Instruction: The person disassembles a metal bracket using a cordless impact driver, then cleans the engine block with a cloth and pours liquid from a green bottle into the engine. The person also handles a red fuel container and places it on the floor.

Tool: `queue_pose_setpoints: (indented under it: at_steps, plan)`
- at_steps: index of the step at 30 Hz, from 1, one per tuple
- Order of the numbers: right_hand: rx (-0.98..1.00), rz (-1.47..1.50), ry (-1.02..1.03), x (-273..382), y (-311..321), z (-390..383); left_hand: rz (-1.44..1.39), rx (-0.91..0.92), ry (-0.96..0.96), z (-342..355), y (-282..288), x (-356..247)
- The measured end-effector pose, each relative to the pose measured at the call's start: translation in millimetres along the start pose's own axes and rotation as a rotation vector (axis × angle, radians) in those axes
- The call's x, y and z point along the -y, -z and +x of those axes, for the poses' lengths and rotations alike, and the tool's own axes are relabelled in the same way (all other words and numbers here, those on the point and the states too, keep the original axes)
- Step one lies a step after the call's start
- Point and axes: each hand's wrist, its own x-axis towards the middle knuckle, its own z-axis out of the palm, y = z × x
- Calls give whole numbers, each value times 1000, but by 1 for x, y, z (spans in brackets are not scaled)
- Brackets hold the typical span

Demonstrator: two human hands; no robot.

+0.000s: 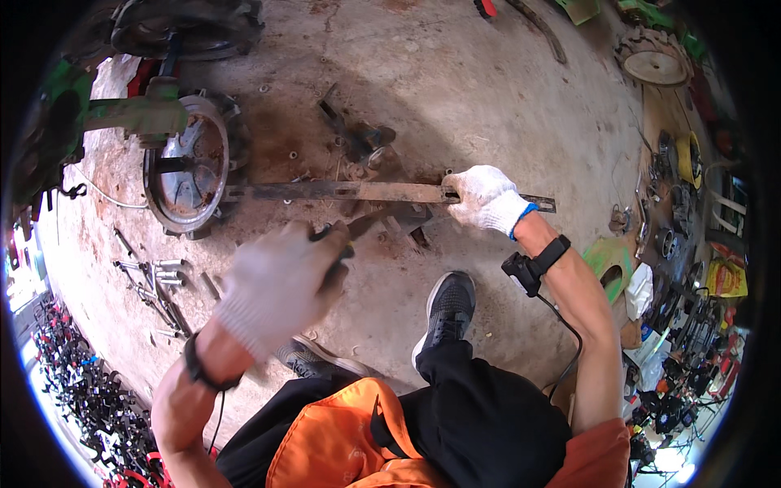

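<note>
A long flat metal bar (394,192), rusty brown with slots in it, lies level across the middle of the view. My right hand (486,202), in a white knit glove with a blue cuff, grips it near its right end. The bar's left end reaches toward a wheel. My left hand (281,285), also gloved, is smeared by motion below the bar's left half. Its fingers close round a dark-handled tool (333,232); a flat, blade-like shape runs right from it beneath the bar. Blur hides the tool's exact kind.
A metal-rimmed wheel (187,191) on a green machine (134,114) stands at the left. Dark metal parts (370,146) lie beyond the bar. Sockets and wrenches (167,276) are on the concrete floor at left. Mixed parts and a yellow bag (726,279) crowd the right side.
</note>
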Motion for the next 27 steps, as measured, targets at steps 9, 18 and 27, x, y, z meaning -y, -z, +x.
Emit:
queue_pose_setpoints:
  at_steps: [9, 18, 27]
  plan:
    - [13, -40, 25, 6, 7, -1, -76, 26, -62, -10, -9, 1]
    - [30, -28, 14, 6, 8, 3, -125, -27, -181, -17, -25, 18]
    - [-48, -37, 64, 6, 3, -5, -57, 38, -110, -24, -33, 18]
